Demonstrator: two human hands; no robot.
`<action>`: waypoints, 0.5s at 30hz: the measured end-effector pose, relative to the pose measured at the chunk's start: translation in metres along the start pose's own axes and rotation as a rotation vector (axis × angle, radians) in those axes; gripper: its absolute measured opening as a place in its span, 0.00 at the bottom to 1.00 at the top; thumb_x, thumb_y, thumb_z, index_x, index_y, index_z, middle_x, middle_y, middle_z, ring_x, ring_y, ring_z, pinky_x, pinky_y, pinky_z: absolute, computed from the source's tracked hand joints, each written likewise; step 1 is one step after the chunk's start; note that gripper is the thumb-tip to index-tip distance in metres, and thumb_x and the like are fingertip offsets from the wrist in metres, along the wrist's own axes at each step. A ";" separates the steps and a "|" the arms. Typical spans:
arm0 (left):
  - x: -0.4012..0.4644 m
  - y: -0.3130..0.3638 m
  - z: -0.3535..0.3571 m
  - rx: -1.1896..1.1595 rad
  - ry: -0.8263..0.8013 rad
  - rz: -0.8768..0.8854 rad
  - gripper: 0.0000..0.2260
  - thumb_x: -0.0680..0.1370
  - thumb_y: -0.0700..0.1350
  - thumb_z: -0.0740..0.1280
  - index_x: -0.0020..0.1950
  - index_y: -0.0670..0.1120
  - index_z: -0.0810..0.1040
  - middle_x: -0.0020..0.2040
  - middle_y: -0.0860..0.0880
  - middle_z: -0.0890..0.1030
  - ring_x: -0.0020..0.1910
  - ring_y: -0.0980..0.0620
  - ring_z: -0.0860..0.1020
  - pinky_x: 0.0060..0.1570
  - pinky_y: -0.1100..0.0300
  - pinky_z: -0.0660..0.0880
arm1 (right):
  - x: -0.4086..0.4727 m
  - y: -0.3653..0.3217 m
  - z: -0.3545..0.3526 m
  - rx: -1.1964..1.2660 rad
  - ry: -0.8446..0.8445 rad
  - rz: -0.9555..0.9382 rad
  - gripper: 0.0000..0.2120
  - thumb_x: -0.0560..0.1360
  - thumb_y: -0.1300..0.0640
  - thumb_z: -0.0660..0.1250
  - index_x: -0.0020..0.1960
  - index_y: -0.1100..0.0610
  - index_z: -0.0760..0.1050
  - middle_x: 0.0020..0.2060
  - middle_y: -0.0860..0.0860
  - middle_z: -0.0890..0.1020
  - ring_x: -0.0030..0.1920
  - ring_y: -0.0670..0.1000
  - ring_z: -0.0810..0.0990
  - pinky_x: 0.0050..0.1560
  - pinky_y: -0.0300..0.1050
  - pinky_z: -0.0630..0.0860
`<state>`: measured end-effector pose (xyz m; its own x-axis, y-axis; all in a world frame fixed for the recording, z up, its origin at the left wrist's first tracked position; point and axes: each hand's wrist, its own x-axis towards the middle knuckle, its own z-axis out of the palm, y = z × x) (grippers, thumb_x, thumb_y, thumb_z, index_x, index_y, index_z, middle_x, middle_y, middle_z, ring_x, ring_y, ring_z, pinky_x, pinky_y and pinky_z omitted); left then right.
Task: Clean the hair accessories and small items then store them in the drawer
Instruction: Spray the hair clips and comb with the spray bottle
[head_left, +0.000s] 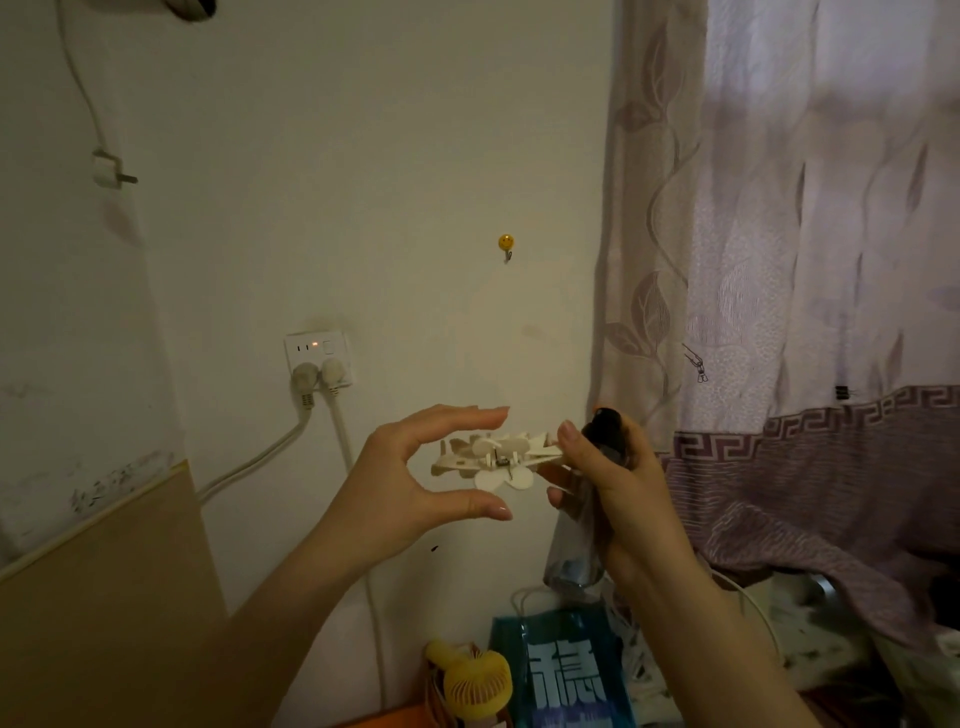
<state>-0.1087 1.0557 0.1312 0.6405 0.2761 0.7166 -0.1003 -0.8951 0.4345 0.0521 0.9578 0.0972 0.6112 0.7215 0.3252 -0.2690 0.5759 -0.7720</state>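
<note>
Right hand (613, 483) pinches cream flower hair clip (498, 460) at one end, also gripping a dark spray bottle (605, 441); left hand (415, 478) spread around clip, not touching: best steady the clip before spraying.

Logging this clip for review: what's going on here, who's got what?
A person holds a cream flower-shaped hair clip up in front of the wall. The right hand pinches the clip's end and also grips a dark-capped bottle. The left hand is open, fingers and thumb cupped around the clip's other end without clearly touching it. No drawer is in view.
</note>
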 end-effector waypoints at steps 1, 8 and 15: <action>-0.001 0.000 0.002 0.009 0.002 0.001 0.28 0.61 0.55 0.79 0.59 0.59 0.79 0.57 0.62 0.80 0.60 0.61 0.75 0.60 0.66 0.70 | 0.000 0.001 0.001 0.008 0.010 0.016 0.30 0.64 0.58 0.73 0.65 0.53 0.70 0.51 0.59 0.82 0.37 0.53 0.84 0.29 0.41 0.78; 0.000 0.003 0.005 0.026 0.041 0.004 0.21 0.64 0.48 0.77 0.56 0.57 0.80 0.51 0.63 0.81 0.51 0.61 0.78 0.50 0.71 0.72 | 0.000 0.005 0.001 0.033 0.045 0.056 0.32 0.63 0.55 0.73 0.65 0.52 0.69 0.50 0.61 0.82 0.38 0.54 0.84 0.30 0.41 0.78; 0.001 0.005 0.003 0.014 0.053 -0.035 0.22 0.62 0.50 0.78 0.55 0.59 0.80 0.49 0.62 0.82 0.50 0.59 0.79 0.51 0.68 0.74 | -0.002 0.006 0.000 -0.013 0.034 0.018 0.29 0.66 0.56 0.72 0.66 0.50 0.68 0.52 0.57 0.82 0.38 0.52 0.85 0.31 0.41 0.79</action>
<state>-0.1060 1.0506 0.1322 0.6024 0.3246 0.7292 -0.0682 -0.8893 0.4523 0.0491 0.9598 0.0923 0.6314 0.7182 0.2924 -0.2711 0.5577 -0.7845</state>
